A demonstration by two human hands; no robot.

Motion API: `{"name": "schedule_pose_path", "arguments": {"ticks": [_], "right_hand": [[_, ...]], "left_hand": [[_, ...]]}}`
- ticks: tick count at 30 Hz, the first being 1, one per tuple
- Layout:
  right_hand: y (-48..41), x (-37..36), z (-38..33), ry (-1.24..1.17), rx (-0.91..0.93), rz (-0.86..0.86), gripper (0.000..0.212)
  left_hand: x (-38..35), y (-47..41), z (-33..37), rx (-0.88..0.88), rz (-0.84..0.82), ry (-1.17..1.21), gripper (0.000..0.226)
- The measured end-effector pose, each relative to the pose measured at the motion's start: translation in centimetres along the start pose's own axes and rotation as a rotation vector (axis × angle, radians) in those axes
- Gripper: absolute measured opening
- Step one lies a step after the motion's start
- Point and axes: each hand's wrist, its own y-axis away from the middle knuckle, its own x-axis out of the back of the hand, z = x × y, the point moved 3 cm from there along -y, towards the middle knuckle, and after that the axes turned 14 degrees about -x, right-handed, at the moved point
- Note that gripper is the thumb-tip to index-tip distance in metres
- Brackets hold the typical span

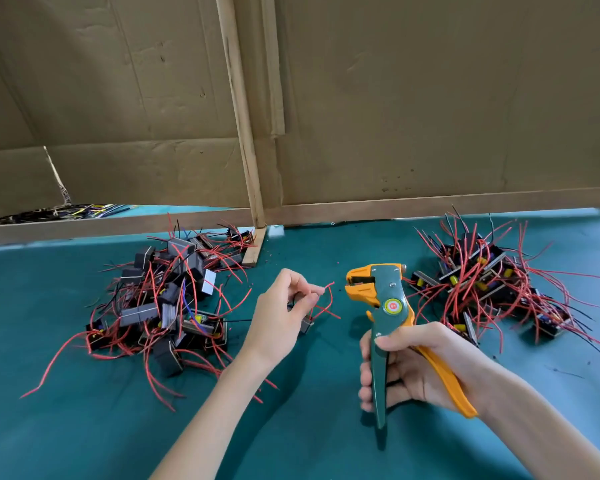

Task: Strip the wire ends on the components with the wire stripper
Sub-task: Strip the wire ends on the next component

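My left hand point(284, 317) holds a small black component point(305, 324) above the green table and pinches one of its red wires point(328, 289) between thumb and fingertips. The wire end points right, toward the stripper's jaws, a short gap away. My right hand point(409, 365) grips the green and orange handles of the wire stripper point(383, 303), held upright with its orange jaws point(359, 284) facing left. The jaws are empty.
A pile of black components with red wires point(167, 306) lies on the left of the green table point(309, 427). A second such pile point(492, 289) lies at the right. Cardboard walls point(430, 116) and a wooden post point(243, 133) close the back.
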Motion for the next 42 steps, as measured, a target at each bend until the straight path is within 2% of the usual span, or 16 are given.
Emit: {"name": "schedule_pose_path", "arguments": {"ticks": [9,15,20,24,29,37,42], "right_hand": [[0.1,0.1,-0.2,0.002,0.001,0.018,0.019],[0.3,-0.1,0.0,0.033,-0.001,0.008,0.019],[0.3,-0.1,0.0,0.026,0.005,0.009,0.019],[0.3,-0.3,0.1,0.069,0.023,-0.006,0.019],[-0.1,-0.4,0.2,0.130,0.104,0.013,0.030],[0.1,-0.6,0.2,0.233,0.183,0.013,0.023],[0.1,-0.7,0.1,0.268,0.199,-0.009,0.021]], "left_hand": [[0.5,0.0,0.1,-0.022,-0.162,-0.047,0.017],[0.4,0.0,0.3,-0.028,-0.055,0.030,0.015],[0.1,0.3,0.3,-0.035,-0.071,-0.018,0.019],[0.0,0.3,1.0,-0.065,-0.014,0.004,0.019],[0.4,-0.1,2.2,-0.082,0.058,0.081,0.020],[0.8,-0.3,3.3,-0.103,-0.018,0.053,0.009],[1.1,-0.4,3.7,-0.101,-0.052,0.070,0.014]]}}
